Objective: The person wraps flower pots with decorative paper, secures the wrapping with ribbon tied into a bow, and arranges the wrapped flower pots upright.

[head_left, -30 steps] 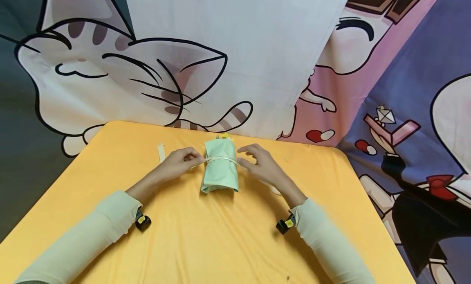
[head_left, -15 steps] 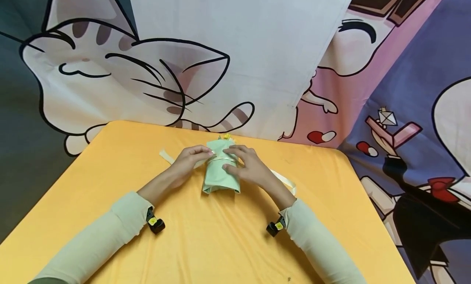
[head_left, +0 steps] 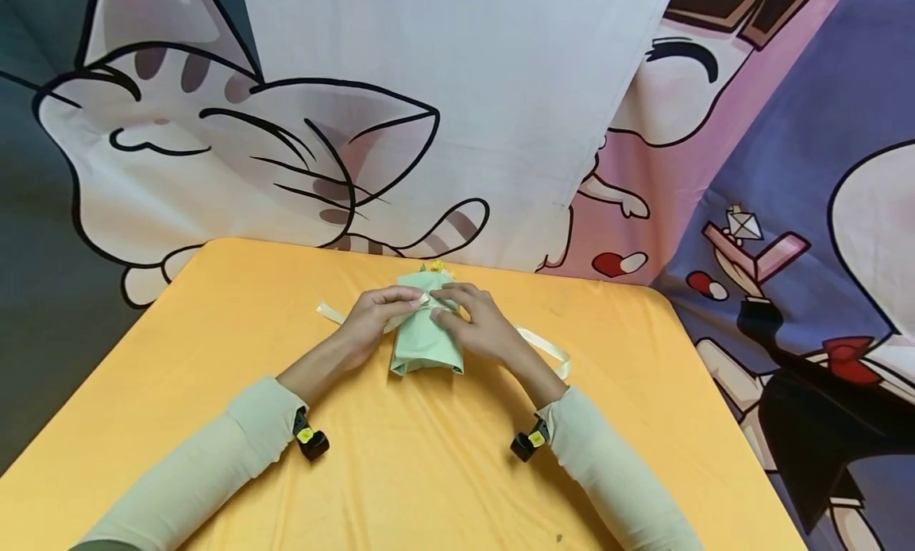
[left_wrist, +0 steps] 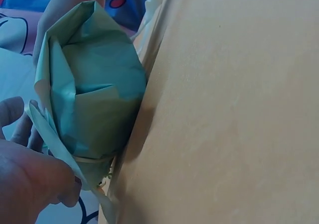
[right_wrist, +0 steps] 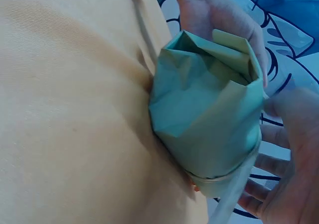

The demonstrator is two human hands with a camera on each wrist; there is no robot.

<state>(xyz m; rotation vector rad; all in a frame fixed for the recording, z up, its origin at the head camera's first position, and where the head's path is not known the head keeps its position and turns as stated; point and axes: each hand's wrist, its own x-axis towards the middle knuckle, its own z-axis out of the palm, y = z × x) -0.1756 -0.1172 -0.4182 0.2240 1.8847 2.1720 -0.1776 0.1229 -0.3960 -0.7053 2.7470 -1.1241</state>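
A small bouquet (head_left: 426, 348) wrapped in pale green paper lies on the yellow cloth, with yellow flowers (head_left: 437, 266) showing at its far end. A cream ribbon (left_wrist: 52, 137) runs round its middle. My left hand (head_left: 373, 321) pinches the ribbon between thumb and fingers over the top of the paper. From the other side my right hand (head_left: 477, 322) reaches over the bouquet, its thumb and index finger apart beside the left fingertips. In the right wrist view the right fingers (right_wrist: 271, 164) are spread beside the ribbon, and the thumb is blurred. The crossing of the ribbon is mostly hidden.
One ribbon tail (head_left: 330, 313) lies left of the left hand, another loose length (head_left: 546, 346) right of the right hand. The yellow cloth (head_left: 400, 472) covers the table. Cartoon-printed hangings (head_left: 515, 122) stand behind it and to the right.
Both hands have moved inward from the bouquet's sides to over its middle. The left hand has brought its ribbon end across the top. The bouquet stays in place.
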